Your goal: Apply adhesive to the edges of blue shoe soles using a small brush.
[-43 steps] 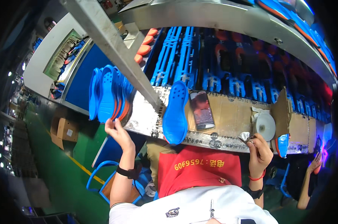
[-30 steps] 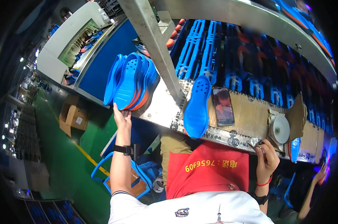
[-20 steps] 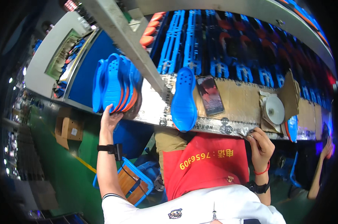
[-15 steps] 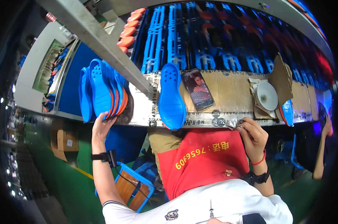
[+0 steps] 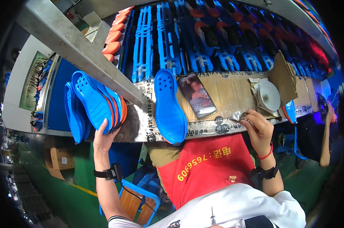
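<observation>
My left hand (image 5: 104,140) is closed on the lower right end of a stack of blue shoe soles (image 5: 91,99) with orange edges. Its thumb lies on the front sole, while the other fingers are partly hidden behind. My right hand (image 5: 260,128) hovers by the bench's near edge, pinching a small silvery piece (image 5: 236,115) whose kind I cannot make out. Between my hands a single blue sole (image 5: 169,110) lies lengthwise on the bench, holes at its far end and its near end at the edge. A lit phone (image 5: 197,95) rests just right of it.
A white bowl (image 5: 270,96) sits on cardboard at the right, with another sole (image 5: 289,112) beside it. Blue racks (image 5: 142,45) line the far side of the bench. A grey metal beam (image 5: 78,49) slants above the left part. Another person's hand (image 5: 330,113) shows far right.
The whole view has shifted, so the bench and soles appear lower and farther left. My left thumb now reaches farther onto the front sole. My right hand still pinches the silvery piece.
</observation>
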Action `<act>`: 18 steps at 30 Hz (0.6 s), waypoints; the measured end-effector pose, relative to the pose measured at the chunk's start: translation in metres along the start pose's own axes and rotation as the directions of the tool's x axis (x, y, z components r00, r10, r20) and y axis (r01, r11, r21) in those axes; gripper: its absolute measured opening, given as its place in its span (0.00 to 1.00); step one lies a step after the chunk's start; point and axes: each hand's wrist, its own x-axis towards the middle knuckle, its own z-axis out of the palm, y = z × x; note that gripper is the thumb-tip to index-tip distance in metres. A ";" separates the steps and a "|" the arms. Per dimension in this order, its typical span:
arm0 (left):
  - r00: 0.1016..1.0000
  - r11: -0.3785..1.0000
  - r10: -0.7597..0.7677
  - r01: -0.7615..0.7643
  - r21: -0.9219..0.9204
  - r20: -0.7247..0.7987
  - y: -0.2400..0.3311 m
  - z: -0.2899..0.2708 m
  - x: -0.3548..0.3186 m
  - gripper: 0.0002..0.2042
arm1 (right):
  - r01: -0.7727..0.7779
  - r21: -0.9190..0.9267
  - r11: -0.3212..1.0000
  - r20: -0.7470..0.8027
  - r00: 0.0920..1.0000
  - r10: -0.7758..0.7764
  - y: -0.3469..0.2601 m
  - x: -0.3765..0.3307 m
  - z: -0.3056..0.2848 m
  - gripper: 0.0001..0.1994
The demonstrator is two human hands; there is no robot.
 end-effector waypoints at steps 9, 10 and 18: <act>0.985 0.988 0.109 -0.093 0.123 -0.132 -0.045 0.012 -0.078 0.33 | 0.035 0.018 0.999 -0.078 0.996 -0.033 0.022 0.003 -0.005 0.07; 0.987 0.986 0.122 -0.109 0.124 -0.106 -0.053 0.009 -0.092 0.34 | 0.038 0.025 0.999 -0.080 0.996 -0.035 0.025 0.003 -0.008 0.07; 0.977 0.955 0.210 -0.212 0.205 0.032 -0.097 0.044 -0.196 0.33 | -0.001 -0.060 0.998 -0.130 0.991 -0.007 0.051 0.001 -0.040 0.07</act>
